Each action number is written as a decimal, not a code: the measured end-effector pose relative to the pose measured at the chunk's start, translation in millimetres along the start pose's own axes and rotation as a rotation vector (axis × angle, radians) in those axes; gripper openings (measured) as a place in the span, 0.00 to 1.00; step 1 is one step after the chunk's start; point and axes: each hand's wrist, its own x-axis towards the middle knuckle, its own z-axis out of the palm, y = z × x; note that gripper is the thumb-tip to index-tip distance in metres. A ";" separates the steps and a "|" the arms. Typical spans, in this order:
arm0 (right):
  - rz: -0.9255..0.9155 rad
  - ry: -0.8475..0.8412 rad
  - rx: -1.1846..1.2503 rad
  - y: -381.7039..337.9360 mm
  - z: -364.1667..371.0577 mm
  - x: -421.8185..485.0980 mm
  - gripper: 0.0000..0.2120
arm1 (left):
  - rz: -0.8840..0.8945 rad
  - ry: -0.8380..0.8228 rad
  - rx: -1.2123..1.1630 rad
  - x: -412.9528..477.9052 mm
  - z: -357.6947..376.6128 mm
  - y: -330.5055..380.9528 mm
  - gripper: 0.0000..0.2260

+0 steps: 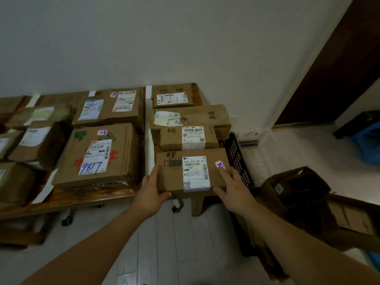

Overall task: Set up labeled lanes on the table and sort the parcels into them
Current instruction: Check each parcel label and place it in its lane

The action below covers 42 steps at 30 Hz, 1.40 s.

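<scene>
You hold the near parcel with both hands. Your left hand grips its near left corner, with the thumb on the front face. Your right hand lies over its right end, with the fingers on top beside the pink sticker and the thumb on the front. Neither hand is free.

The parcel sits just right of the white tape strip, at the near edge of the tabletop. I judge that it partly overhangs this edge. To do this step well, slide it away from you until it meets the parcel behind. Keep its left side parallel to the strip and not over it, with the label facing up. Let go only when it lies flat.

Now the count. Right of the strip there are four parcels in one row, including yours. Just left of the strip there are two large parcels, and the nearer one is marked 9817. Farther left there are more parcels, too blurred for a sure count, and two more white strips that are partly covered. One black crate stands right of the strip, beyond the row.
</scene>
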 end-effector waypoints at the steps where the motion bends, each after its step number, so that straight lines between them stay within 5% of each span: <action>1: -0.006 -0.001 -0.021 1.0 0.4 3.7 0.34 | 0.028 0.004 0.027 2.6 0.1 0.9 0.41; 8: -0.090 0.013 -0.225 2.8 -1.4 21.1 0.32 | 0.158 -0.010 0.474 21.3 -8.9 -1.0 0.35; 17: -0.106 -0.016 -0.244 -2.0 -5.4 37.4 0.32 | 0.149 -0.010 0.597 33.4 -17.3 2.6 0.35; 37: -0.189 -0.057 -0.409 -63.1 -39.9 35.0 0.46 | -0.004 0.091 0.431 -18.9 -98.9 12.0 0.35; 42: -0.244 -0.064 -0.441 -131.7 -55.2 15.0 0.36 | -0.048 0.089 0.459 -41.0 -144.9 -0.2 0.34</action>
